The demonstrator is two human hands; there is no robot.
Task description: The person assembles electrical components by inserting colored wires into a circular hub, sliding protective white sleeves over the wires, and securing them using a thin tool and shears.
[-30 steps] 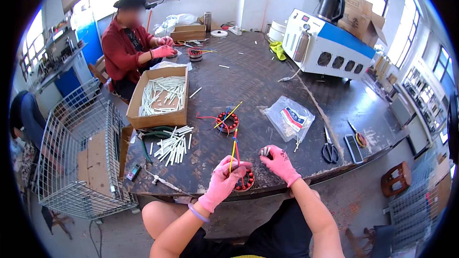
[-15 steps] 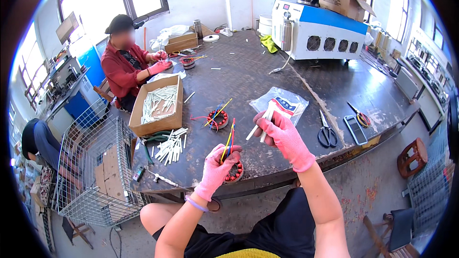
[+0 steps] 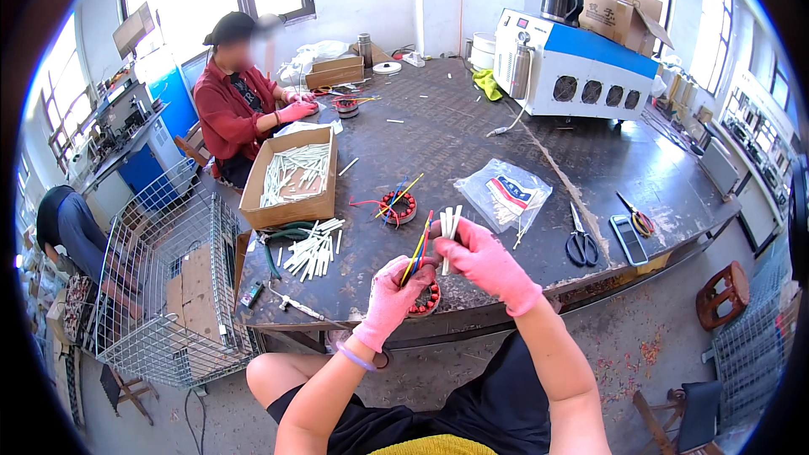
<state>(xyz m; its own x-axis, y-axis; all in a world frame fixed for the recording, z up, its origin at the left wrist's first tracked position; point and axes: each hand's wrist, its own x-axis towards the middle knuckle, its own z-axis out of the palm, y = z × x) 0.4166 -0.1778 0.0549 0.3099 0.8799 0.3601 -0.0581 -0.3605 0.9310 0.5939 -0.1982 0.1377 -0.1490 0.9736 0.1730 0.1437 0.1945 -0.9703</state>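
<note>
My left hand (image 3: 389, 299), in a pink glove, pinches a bundle of yellow, blue and red wires (image 3: 418, 253) that stick upward. A motor stator (image 3: 427, 300) with red windings sits at the table's near edge, partly hidden behind this hand. In my pink-gloved right hand (image 3: 490, 265) are a few slim white sleeves (image 3: 450, 223), held nearly upright right beside the wire ends. Whether a sleeve touches a wire I cannot tell. Farther back lies a second stator (image 3: 397, 207) with its own coloured wires.
Loose white sleeves (image 3: 313, 251) lie left, by a cardboard box (image 3: 329, 194) of more and green-handled pliers (image 3: 271, 257). Rightward are a plastic bag (image 3: 472, 190), scissors (image 3: 581, 248) and a phone (image 3: 628, 240). A co-worker (image 3: 232, 109) sits at the far left.
My right hand has moved left to meet my left hand, and its sleeves have turned from slanting to nearly upright. The surroundings have shifted slightly right in the view.
</note>
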